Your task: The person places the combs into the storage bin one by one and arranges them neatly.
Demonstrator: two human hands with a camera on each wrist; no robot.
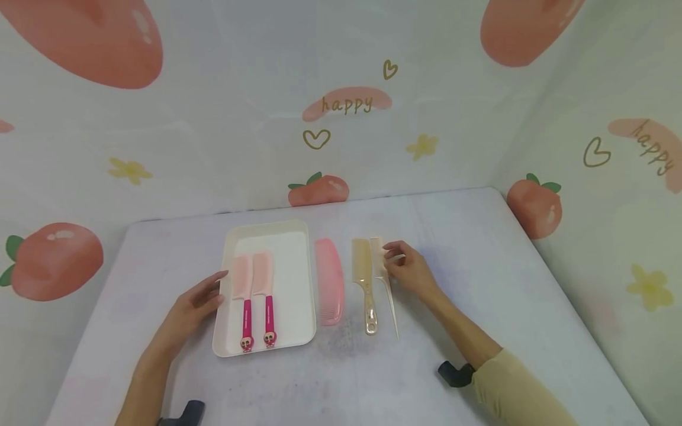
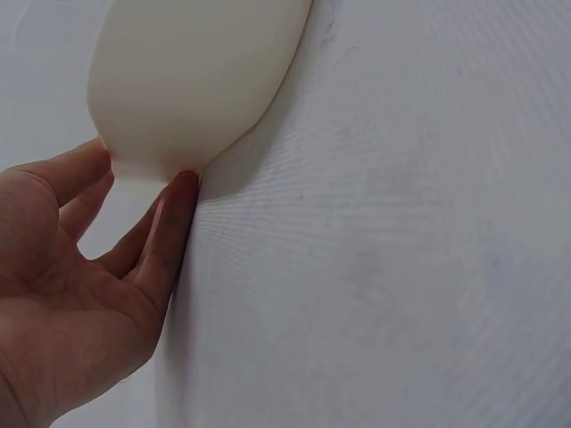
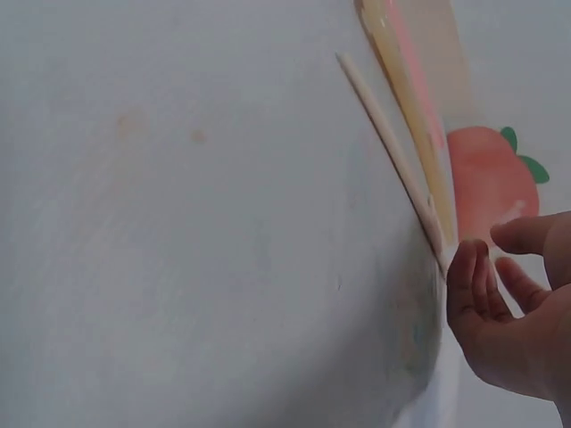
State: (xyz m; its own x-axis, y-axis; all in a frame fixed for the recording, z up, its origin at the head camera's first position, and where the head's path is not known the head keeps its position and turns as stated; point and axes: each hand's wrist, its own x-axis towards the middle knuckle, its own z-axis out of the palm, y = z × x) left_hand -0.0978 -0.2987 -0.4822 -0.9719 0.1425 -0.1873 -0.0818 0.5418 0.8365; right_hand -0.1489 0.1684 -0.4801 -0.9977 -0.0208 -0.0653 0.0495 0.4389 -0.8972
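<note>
Tray [image 1: 291, 287] touched by the left hand [image 1: 193, 305], tail comb [image 1: 378, 261] flanked by the right hand [image 1: 411, 269], thumbs and fingers held apart!

can't read the tiny lettering on the magenta handles [image 1: 247, 318], nor make out the small figures [image 1: 247, 344] at their ends. can't see the near edge of the pale tail comb [image 1: 378, 258] behind the right hand [image 1: 409, 271], nor tell gripping from touching there. get only part of the white tray [image 2: 201, 80], cut off by the left wrist view's top edge, and of the gold comb [image 3: 406, 102], blurred and likewise cropped in the right wrist view.
</note>
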